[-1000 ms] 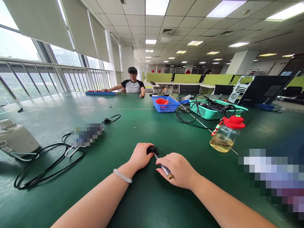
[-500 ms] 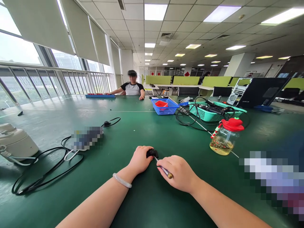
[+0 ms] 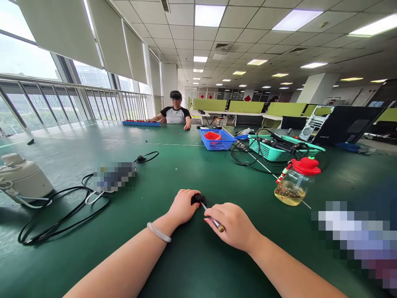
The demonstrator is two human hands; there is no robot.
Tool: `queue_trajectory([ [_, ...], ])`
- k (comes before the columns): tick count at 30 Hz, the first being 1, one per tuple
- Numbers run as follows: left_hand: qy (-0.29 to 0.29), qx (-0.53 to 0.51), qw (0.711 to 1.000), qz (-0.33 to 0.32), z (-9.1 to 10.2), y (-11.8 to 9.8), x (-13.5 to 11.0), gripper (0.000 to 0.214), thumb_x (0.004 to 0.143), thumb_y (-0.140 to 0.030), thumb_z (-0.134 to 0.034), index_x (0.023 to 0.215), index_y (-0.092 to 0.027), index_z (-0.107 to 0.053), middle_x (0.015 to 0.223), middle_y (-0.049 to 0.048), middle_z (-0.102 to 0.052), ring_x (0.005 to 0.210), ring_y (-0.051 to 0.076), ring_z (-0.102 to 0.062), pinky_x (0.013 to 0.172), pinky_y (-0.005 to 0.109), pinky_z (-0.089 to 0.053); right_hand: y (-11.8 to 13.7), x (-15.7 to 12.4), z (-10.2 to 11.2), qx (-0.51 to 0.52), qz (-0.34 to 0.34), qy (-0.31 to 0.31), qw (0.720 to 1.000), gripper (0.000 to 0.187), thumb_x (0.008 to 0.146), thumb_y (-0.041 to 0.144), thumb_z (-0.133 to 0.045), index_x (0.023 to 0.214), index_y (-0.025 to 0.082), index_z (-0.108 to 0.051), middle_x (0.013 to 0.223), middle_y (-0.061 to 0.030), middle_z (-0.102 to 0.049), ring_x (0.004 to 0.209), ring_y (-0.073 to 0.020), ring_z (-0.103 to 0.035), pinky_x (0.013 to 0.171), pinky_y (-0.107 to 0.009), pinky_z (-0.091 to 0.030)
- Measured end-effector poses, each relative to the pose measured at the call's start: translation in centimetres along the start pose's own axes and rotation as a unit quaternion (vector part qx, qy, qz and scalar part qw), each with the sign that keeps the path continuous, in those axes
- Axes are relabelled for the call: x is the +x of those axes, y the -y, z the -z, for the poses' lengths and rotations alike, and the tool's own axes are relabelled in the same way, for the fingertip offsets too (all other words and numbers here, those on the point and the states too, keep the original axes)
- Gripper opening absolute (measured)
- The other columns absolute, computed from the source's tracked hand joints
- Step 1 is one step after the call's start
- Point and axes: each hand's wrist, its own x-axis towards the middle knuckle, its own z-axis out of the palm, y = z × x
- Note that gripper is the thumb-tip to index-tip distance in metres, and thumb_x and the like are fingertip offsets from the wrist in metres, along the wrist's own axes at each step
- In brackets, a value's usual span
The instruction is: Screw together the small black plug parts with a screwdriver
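Observation:
My left hand [image 3: 182,205], with a pale bangle on the wrist, is closed around a small, rounded black object [image 3: 197,198] at the middle of the green table. Part of that object is hidden under the fingers, and its exact kind is unclear. From the right, my right hand [image 3: 231,225] grips a screwdriver [image 3: 219,226] with a thin metal shaft and a brownish handle end. Its shaft slants up and left to the black object, and the tip appears to touch it.
A jar with a red lid [image 3: 294,182] stands right of my hands. Beyond are a blue basket [image 3: 218,144], a green basket [image 3: 273,153] of cables and a tilted black monitor [image 3: 347,124]. Black cable [image 3: 58,231] loops at left. Another person [image 3: 175,114] sits across the table.
The view has shifted slightly, so the background sits a little further right. Both hands keep nearly the same pose, with the screwdriver still against the black object.

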Motion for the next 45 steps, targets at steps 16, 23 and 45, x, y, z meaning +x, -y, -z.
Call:
queue_trajectory([
  [16, -0.009, -0.006, 1.0, 0.007, -0.02, 0.01, -0.08, 0.046, 0.075, -0.016, -0.061, 0.121, -0.021, -0.061, 0.119, 0.0052, -0.066, 0.117, 0.026, -0.052, 0.104, 0.037, -0.039, 0.02, -0.23, -0.19, -0.012, -0.01, 0.057, 0.998, 0.011, 0.089, 0.02, -0.051, 0.088, 0.02, -0.062, 0.07, 0.0004, -0.063, 0.057, -0.0128, -0.051, 0.058, -0.028, -0.031],
  [23, 0.002, -0.014, 1.0, 0.015, 0.02, 0.07, -0.04, 0.047, 0.075, -0.017, -0.061, 0.122, -0.021, -0.061, 0.118, 0.0048, -0.067, 0.117, 0.026, -0.051, 0.104, 0.037, -0.04, 0.01, -0.18, -0.23, -0.014, -0.012, 0.034, 0.999, 0.015, 0.091, 0.019, -0.049, 0.086, 0.02, -0.063, 0.066, 0.0015, -0.06, 0.054, -0.0116, -0.047, 0.057, -0.028, -0.029],
  [45, 0.002, -0.049, 0.998, 0.045, -0.1, 0.33, 0.03, 0.052, 0.072, -0.013, -0.062, 0.123, -0.022, -0.06, 0.117, 0.0062, -0.066, 0.119, 0.022, -0.053, 0.105, 0.033, -0.04, 0.11, -0.09, -0.35, -0.005, -0.006, 0.007, 1.0, 0.013, 0.092, 0.019, -0.049, 0.091, 0.02, -0.063, 0.065, 0.0019, -0.06, 0.054, -0.0108, -0.05, 0.057, -0.027, -0.031],
])
